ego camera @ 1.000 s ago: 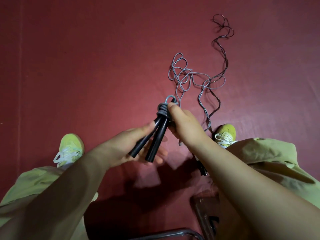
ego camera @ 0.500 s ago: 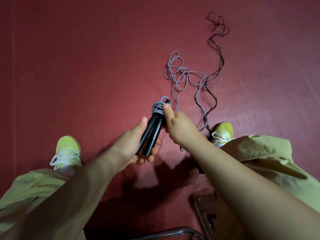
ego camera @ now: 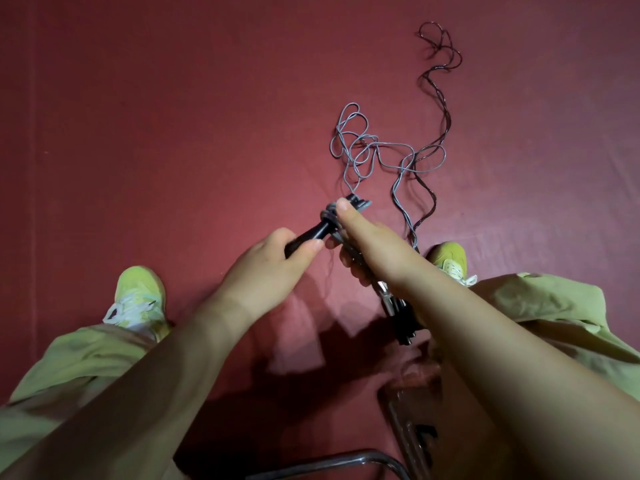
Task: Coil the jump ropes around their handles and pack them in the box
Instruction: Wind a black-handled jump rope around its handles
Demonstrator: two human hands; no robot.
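Hands meet at frame centre above a red floor (ego camera: 145, 140). Left hand (ego camera: 266, 271) has fingers and thumb curled round the lower end of a pair of black handles (ego camera: 310, 235), which slant up and to the right. Right hand (ego camera: 367, 244) is closed round the upper end of those handles, thumb lying along the top, pressing on several turns of grey jump rope (ego camera: 329, 214) already coiled there. From the coil the grey rope runs up out of the grip to a loose tangle on the floor (ego camera: 360, 147), ahead of the hands. Second rope, dark and reddish (ego camera: 440, 84), lies slack on the floor farther ahead and to the right, crossing the grey tangle and trailing back toward the right shoe (ego camera: 448, 258). Another set of dark handles (ego camera: 403, 317) shows below the right wrist; whether it touches the arm cannot be told. Left shoe (ego camera: 138, 296) is planted well apart. Box (ego camera: 408, 420) sits at lower right, largely hidden behind the right forearm, contents not discernible. Curved metal bar (ego camera: 332, 465) crosses the bottom edge.
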